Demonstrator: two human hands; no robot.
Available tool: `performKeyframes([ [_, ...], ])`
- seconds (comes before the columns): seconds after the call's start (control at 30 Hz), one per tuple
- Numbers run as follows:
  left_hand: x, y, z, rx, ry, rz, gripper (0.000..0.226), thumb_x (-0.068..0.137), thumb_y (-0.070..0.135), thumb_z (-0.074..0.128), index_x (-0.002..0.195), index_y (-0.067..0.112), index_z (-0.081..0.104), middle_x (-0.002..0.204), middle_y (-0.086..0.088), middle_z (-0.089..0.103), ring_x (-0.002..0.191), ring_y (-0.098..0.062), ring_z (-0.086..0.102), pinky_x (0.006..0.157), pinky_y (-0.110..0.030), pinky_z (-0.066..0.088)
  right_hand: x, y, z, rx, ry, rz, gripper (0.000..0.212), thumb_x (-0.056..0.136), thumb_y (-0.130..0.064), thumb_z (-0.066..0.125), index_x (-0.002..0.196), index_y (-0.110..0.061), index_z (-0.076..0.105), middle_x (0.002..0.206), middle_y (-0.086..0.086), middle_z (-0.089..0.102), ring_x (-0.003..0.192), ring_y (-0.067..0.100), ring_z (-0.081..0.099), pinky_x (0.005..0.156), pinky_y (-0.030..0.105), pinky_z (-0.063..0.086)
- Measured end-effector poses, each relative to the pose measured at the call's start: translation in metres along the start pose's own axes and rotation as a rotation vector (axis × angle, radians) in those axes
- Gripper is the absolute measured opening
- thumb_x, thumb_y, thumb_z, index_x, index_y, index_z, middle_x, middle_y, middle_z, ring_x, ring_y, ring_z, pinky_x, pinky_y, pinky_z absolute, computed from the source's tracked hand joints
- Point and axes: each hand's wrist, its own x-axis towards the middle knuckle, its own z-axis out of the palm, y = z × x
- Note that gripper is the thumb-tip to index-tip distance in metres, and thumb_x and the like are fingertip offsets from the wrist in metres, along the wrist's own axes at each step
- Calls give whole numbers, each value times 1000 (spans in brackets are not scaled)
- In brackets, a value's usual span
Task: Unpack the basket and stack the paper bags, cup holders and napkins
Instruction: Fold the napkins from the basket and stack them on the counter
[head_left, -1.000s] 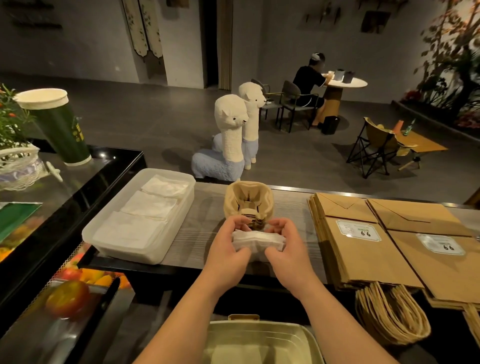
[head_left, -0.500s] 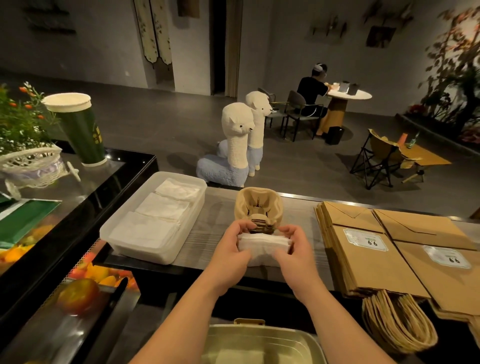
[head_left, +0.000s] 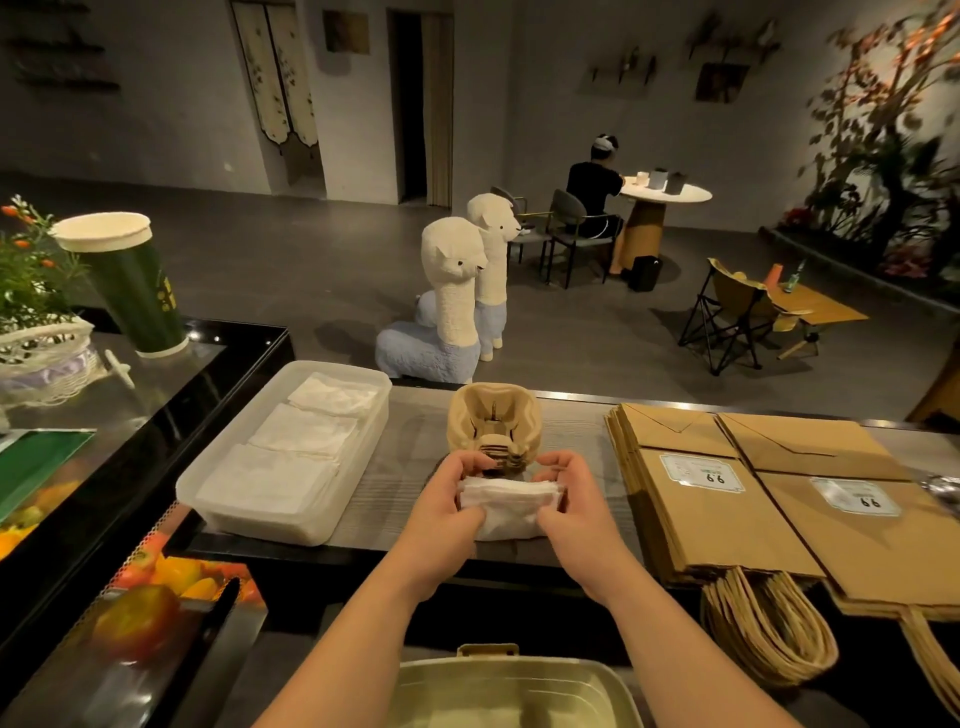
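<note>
Both hands hold one wad of napkins (head_left: 511, 501) over the counter (head_left: 400, 488) at the middle of the view: the left hand (head_left: 441, 512) grips its nine o'clock end and the right hand (head_left: 571, 506) its three o'clock end, fingers curled over the far edge, thumbs on the near side. Just behind the wad, at twelve o'clock, stands one stack of cup holders (head_left: 493, 423). At nine o'clock lies one plastic tray (head_left: 260, 527) holding three napkin piles (head_left: 304, 432) in a row. At three o'clock lie two flat stacks of paper bags (head_left: 698, 519), side by side, each topped by one white label. At six o'clock one basket (head_left: 519, 691) shows between the forearms. Two alpaca figures (head_left: 452, 296) stand beyond the counter, and one green cup (head_left: 130, 286) stands at ten o'clock
</note>
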Motion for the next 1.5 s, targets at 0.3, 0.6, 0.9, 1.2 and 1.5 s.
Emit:
performKeyframes([
  [0.3, -19, 28, 13, 82, -149, -36, 37, 85, 12, 72, 114, 35, 71, 107, 5, 74, 102, -17, 70, 90, -37, 59, -8, -41, -19, -1, 10, -190, 58, 83, 10, 65, 124, -28, 53, 112, -1, 64, 102, 15, 64, 79, 27, 57],
  [0.6, -36, 23, 49, -507, 254, -73, 40, 93, 2, 68, 125, 26, 65, 112, -2, 77, 104, -21, 74, 75, -30, 60, -40, -14, -1, 280, 56, 55, 42, 86, -11, 77, 118, -28, 57, 106, -6, 75, 95, 8, 73, 77, 29, 61],
  [0.9, -10, 10, 19, 25, 155, 66, 51, 81, -4, 71, 114, 34, 63, 108, 3, 66, 91, -4, 67, 79, -20, 56, -3, -13, -28, -291, -69, -162, 52, 88, -2, 68, 121, -38, 49, 108, -8, 59, 94, 0, 59, 76, 15, 53],
  [1.2, 6, -6, 29, -35, 137, 63, 57, 71, 2, 66, 115, 38, 61, 115, 7, 62, 97, -2, 64, 84, -23, 55, 3, 10, -9, 20, 36, -54, 53, 83, 15, 60, 116, -26, 53, 111, 3, 56, 95, 15, 60, 71, 19, 56],
  [1.5, 11, -9, 22, 13, 154, 79, 63, 79, -11, 63, 108, 45, 61, 109, 6, 61, 98, -14, 63, 84, -29, 57, 10, 13, -1, 49, 78, -58, 45, 86, 14, 54, 110, -25, 58, 103, 4, 58, 93, 16, 58, 70, 20, 53],
])
